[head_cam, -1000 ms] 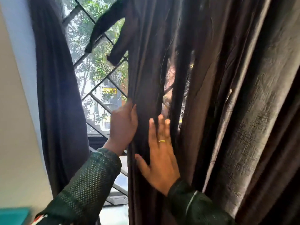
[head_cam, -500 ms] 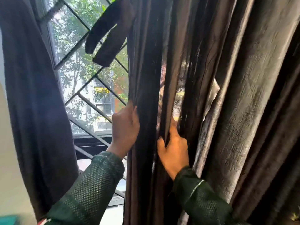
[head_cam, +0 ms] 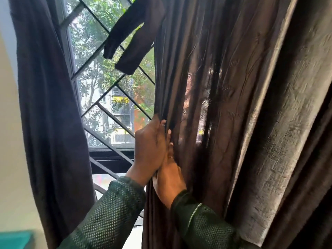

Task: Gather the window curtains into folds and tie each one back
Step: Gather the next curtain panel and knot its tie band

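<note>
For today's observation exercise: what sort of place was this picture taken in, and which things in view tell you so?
Probably a room in a home, upstairs, at a window. Dark brown curtains hang beside a window with a diagonal metal grille, and through it show treetops and an apartment block.

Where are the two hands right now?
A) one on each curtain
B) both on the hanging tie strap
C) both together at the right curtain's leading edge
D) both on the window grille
C: the left hand grips the gathered edge of the right curtain, and the right hand lies against the same folds just below it.
</note>
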The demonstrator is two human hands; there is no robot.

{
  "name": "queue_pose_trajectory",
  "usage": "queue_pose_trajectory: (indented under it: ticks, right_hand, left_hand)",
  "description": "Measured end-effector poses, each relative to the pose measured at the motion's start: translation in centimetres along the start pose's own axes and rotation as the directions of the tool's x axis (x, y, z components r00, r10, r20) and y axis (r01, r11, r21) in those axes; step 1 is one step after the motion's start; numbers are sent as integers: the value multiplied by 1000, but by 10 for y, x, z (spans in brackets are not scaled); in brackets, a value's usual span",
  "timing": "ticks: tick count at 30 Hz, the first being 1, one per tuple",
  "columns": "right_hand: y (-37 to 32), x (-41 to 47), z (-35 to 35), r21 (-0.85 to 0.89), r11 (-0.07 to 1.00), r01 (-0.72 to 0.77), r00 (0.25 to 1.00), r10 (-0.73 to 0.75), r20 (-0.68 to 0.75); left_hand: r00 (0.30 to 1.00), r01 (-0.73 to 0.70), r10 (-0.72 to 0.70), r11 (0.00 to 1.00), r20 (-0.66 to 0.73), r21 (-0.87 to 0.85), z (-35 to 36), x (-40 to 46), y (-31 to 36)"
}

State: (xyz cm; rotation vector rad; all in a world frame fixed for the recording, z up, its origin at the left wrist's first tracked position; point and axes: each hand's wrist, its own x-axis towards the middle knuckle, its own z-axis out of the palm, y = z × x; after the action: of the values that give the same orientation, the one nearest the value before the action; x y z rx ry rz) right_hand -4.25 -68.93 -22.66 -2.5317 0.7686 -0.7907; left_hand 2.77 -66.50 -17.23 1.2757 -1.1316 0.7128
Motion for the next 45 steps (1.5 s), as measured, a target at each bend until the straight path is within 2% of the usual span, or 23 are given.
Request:
queue_pose_trajectory:
  ticks: [2,5,8,10,11,12,14,16,18,19,21,22,24,26,30,34,36,41,45]
  right_hand:
    - [0,2,2,6,1000,-18,1000,18,9]
    - [-2,4,0,-51,999,-6,997,9,77]
    - [3,-3,-9,-96,992,85,971,-61,231]
    - [9,-9,-19,-78,984,162,968,-143,208]
    - [12,-11,-25,-107,971,215,973,-203,112]
    - [16,-11,-32,-176,949,261,961,-272,-43]
    - [23,-7,-47,-315,906,282,835,-394,-385]
    - [31,-1,-70,-327,930,167,724,-341,-600]
    - [40,6,-88,-204,977,59,695,-187,-694]
    - [46,8,-94,-86,995,51,723,-96,-684]
    - [55,12,-100,203,977,59,817,70,-572]
    - [58,12,-101,278,961,15,844,136,-519]
    - [67,13,-94,318,947,-45,856,200,-476]
    - [71,14,-85,344,938,-44,869,206,-449]
    - [63,14,-67,320,947,14,914,118,-389]
    - [35,8,-54,240,962,127,967,-66,-245]
    - [22,9,-47,175,974,146,977,-114,-183]
    - [1,12,-31,18,996,83,993,-81,-91]
    - [-6,9,-23,14,999,53,998,-52,-26]
  left_hand:
    - [999,7,-6,999,37,-34,-2,0,2]
    - [999,-13,11,998,44,59,-3,3,-2]
    - [1000,6,-7,988,1,154,-4,10,-13]
    - [1000,19,-20,983,3,185,-7,14,-23]
    - [1000,15,-16,979,6,202,-9,16,-29]
    - [1000,15,-17,976,8,219,-9,18,-34]
    - [1000,29,-31,962,3,272,-12,20,-42]
    - [999,36,-36,957,-6,288,-11,20,-44]
    - [999,42,-42,963,-4,266,-7,17,-40]
    - [999,42,-44,967,1,250,-4,16,-38]
    - [999,39,-42,973,8,226,4,14,-31]
    - [999,37,-40,975,8,218,8,13,-29]
    - [1000,25,-28,981,9,194,14,10,-24]
    - [1000,17,-21,987,23,157,17,7,-19]
    - [1000,17,-20,989,23,148,15,4,-13]
    - [998,57,-61,988,25,145,10,2,-13]
    - [997,62,-68,989,39,135,7,1,-9]
    - [998,-5,0,997,66,75,-2,-4,6]
    - [996,5,-4,1000,85,-21,-8,-4,7]
